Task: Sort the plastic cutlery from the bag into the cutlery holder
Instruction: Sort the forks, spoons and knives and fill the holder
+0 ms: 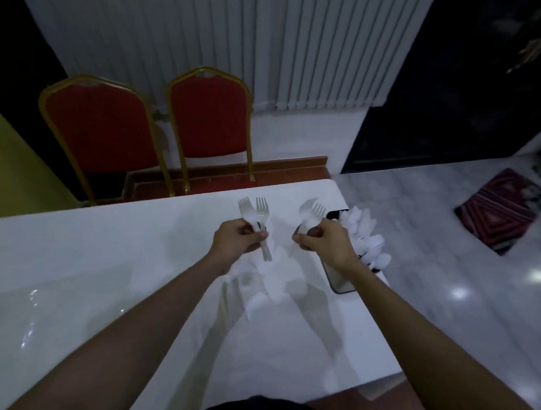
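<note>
Now the left hand (pixel 235 241) curls its grip round two forks (pixel 253 213). The right hand (pixel 324 241) pinches a second fork pair (pixel 311 214).

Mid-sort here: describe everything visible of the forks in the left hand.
Two white forks, thin plastic by their look, stand side by side, tines up and pointing away from the person, heads slightly splayed. The left hand grips their handles, fingers curled round them; the handle ends stick out below the fist, above the white table. Nothing else touches them.
</note>
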`<state>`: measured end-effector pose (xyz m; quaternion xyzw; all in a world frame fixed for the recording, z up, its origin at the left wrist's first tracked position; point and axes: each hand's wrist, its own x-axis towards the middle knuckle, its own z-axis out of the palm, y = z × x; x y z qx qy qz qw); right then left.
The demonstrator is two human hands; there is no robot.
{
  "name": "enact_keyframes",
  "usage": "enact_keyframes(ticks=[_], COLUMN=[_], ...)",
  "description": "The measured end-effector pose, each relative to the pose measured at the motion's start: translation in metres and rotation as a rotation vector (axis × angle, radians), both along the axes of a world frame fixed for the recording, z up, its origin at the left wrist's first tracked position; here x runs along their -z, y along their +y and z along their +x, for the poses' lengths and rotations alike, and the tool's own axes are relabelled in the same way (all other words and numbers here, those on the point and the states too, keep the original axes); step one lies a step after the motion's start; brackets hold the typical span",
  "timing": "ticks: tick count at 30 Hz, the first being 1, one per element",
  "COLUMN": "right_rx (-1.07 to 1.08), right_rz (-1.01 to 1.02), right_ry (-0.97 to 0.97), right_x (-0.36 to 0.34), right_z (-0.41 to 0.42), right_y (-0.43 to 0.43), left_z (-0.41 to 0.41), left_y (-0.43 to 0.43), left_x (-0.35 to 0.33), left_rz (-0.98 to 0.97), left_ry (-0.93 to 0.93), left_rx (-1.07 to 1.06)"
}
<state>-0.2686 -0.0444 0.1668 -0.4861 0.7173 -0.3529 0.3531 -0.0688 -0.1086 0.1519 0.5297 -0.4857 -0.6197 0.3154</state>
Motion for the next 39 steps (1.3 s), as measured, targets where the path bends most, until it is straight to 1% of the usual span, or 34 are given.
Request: enact_keyframes(ticks=[3,5,9,12,14,16,19,22,23,26,28,30,36,39], right_rx=[0.027,0.049,0.169,0.240,0.223,0.176,0.138,0.102,0.062,-0.072,-0.106,-0.101,-0.064,-0.077], right_rz=[-0.055,-0.080,-0.101,-0.097,-0.073,-0.046,-0.066,-0.009,-0.007,-0.034,-0.070,-0.085,-0.089,-0.073], right_ry=[0.102,0.147,0.138,0.146,0.110,0.125,0.213,0.334,0.344,0.278,0.273,0.267,0.111,0.121], right_x=[-0.028,-0.032,-0.024,-0.013,-0.002,0.011,0.025,0.029,0.026,0.019,0.019,0.023,0.031,0.030], right_z=[-0.043,-0.077,-0.129,-0.146,-0.150,-0.148,-0.148,-0.158,-0.163,-0.169,-0.169,-0.166,-0.172,-0.170], right_y=[0.015,0.024,0.039,0.045,0.045,0.042,0.034,0.028,0.028,0.031,0.034,0.035,0.031,0.028], left_z=[-0.055,-0.085,-0.131,-0.153,-0.164,-0.175,-0.186,-0.194,-0.195,-0.197,-0.197,-0.198,-0.194,-0.190], left_y=[0.012,0.020,0.030,0.037,0.042,0.044,0.046,0.044,0.043,0.043,0.044,0.046,0.047,0.048], left_x=[-0.009,-0.007,0.006,0.012,0.016,0.018,0.021,0.021,0.022,0.028,0.034,0.037,0.027,0.026], left_rz=[0.025,0.000,-0.124,-0.186,-0.204,-0.213,-0.286,-0.368,-0.398,-0.519,-0.574,-0.562,-0.457,-0.454], left_ry=[0.074,0.085,-0.035,-0.092,-0.102,-0.110,-0.158,-0.191,-0.213,-0.355,-0.416,-0.394,-0.251,-0.252], left_rx=[0.039,0.065,0.031,0.002,-0.036,-0.050,0.010,0.080,0.102,0.198,0.233,0.217,0.089,0.123])
